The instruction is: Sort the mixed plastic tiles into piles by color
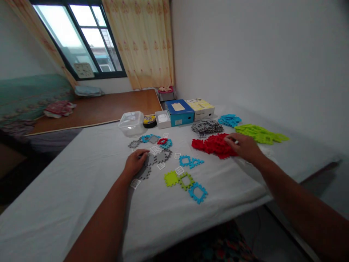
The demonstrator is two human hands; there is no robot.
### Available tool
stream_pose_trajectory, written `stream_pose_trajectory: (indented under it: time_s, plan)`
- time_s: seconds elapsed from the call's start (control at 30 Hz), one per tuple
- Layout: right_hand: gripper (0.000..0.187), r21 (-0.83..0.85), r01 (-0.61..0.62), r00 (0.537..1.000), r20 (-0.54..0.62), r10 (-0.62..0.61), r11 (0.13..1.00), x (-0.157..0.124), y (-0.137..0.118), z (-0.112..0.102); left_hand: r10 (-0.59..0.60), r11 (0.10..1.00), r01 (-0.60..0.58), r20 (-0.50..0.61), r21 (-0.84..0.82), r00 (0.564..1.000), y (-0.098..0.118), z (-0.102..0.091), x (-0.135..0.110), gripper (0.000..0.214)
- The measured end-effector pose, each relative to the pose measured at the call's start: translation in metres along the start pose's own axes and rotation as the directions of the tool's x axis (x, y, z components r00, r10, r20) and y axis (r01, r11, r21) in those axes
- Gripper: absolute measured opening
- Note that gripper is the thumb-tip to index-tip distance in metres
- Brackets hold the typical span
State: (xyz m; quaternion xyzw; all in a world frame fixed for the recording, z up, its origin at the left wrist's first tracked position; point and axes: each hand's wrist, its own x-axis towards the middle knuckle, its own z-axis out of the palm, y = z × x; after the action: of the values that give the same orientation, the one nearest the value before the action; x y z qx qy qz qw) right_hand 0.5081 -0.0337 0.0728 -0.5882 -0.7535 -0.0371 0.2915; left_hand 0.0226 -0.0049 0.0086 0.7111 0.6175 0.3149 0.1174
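My left hand (135, 162) lies on the table with its fingers stretched over flat grey interlocking pieces (160, 157), touching their left side. My right hand (242, 145) is at the right end of a heap of red interlocking pieces (215, 145), fingers bent down and drawn together. Whether a piece is between those fingertips is hidden. A small pale spot shows near the thumb. In front lie a lime square piece (171, 178), an olive-green frame piece (186, 180) and a blue frame piece (198, 192), joined in a row. Two blue pieces (185, 161) sit above them.
Small white grid pieces (161, 166) are scattered about. Heaps of grey (206, 127), blue (229, 120) and lime pieces (257, 133) lie along the back right. Behind stand a clear plastic box (131, 123), a round black tin (149, 122), a blue box (180, 112) and a yellow-white box (200, 108).
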Motion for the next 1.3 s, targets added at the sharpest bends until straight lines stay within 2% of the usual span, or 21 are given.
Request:
stream_pose_trajectory:
  time_s: [0.07, 0.13, 0.2, 0.27, 0.33, 0.4, 0.57, 0.63, 0.7, 0.83, 0.93, 1.07, 1.13, 1.23, 1.3]
  plan:
    - [0.026, 0.143, 0.175, 0.970, 0.146, -0.195, 0.974, 0.008, -0.048, 0.016, 0.004, 1.000, -0.004, -0.006, -0.013, 1.000, -0.001, 0.001, -0.001, 0.038]
    - [0.023, 0.251, 0.271, 0.905, 0.262, -0.334, 0.929, 0.016, -0.087, 0.037, 0.003, 1.000, -0.004, -0.009, -0.023, 1.000, -0.002, 0.002, -0.002, 0.037]
    - [0.023, 0.276, 0.321, 0.851, 0.335, -0.403, 0.906, 0.023, -0.115, 0.059, -0.004, 0.999, 0.004, -0.012, -0.035, 1.000, -0.002, 0.002, -0.002, 0.036]
    - [0.026, 0.234, 0.377, 0.815, 0.376, -0.442, 0.896, 0.030, -0.133, 0.079, -0.014, 0.999, 0.014, -0.012, -0.047, 1.000, -0.001, 0.002, -0.003, 0.034]
    - [0.027, 0.207, 0.432, 0.788, 0.386, -0.479, 0.878, 0.033, -0.143, 0.092, -0.017, 0.999, 0.016, -0.006, -0.051, 1.000, 0.001, 0.002, -0.003, 0.034]
    - [0.026, 0.261, 0.466, 0.753, 0.386, -0.534, 0.846, 0.032, -0.148, 0.097, -0.020, 0.999, 0.020, 0.006, -0.049, 1.000, 0.003, 0.002, -0.003, 0.034]
    - [0.025, 0.467, 0.523, 0.598, 0.395, -0.697, 0.713, 0.023, -0.140, 0.093, -0.025, 0.999, 0.025, 0.011, -0.036, 1.000, 0.004, 0.002, -0.003, 0.032]
    - [0.028, 0.507, 0.530, 0.560, 0.392, -0.730, 0.680, 0.021, -0.134, 0.092, -0.017, 1.000, 0.017, 0.009, -0.023, 1.000, 0.003, 0.003, -0.003, 0.032]
    - [0.029, 0.537, 0.523, 0.543, 0.389, -0.745, 0.662, 0.021, -0.130, 0.091, -0.012, 1.000, 0.012, 0.008, -0.019, 1.000, 0.003, 0.003, -0.004, 0.031]
    - [0.025, 0.557, 0.505, 0.542, 0.390, -0.744, 0.659, 0.020, -0.127, 0.092, -0.006, 0.998, 0.005, -0.007, -0.061, 1.000, 0.003, 0.003, -0.005, 0.030]
    - [0.021, 0.552, 0.495, 0.563, 0.384, -0.732, 0.671, 0.016, -0.129, 0.091, -0.016, 0.997, 0.016, -0.006, -0.074, 1.000, 0.005, 0.001, -0.007, 0.031]
    - [0.015, 0.533, 0.443, 0.643, 0.371, -0.670, 0.721, 0.009, -0.128, 0.093, -0.004, 0.999, 0.005, 0.026, -0.040, 1.000, 0.008, 0.001, -0.009, 0.030]
    - [0.010, 0.528, 0.431, 0.667, 0.359, -0.652, 0.732, 0.007, -0.126, 0.098, 0.022, 1.000, -0.021, 0.051, -0.013, 0.998, 0.010, 0.001, -0.010, 0.031]
    - [0.015, 0.542, 0.436, 0.701, 0.297, -0.649, 0.719, 0.011, -0.123, 0.102, 0.039, 0.999, -0.040, 0.061, 0.022, 0.997, 0.011, 0.001, -0.010, 0.032]
    - [0.021, 0.540, 0.426, 0.752, 0.234, -0.616, 0.726, 0.016, -0.119, 0.094, 0.027, 0.999, -0.029, 0.058, 0.035, 0.998, 0.010, 0.000, -0.010, 0.032]
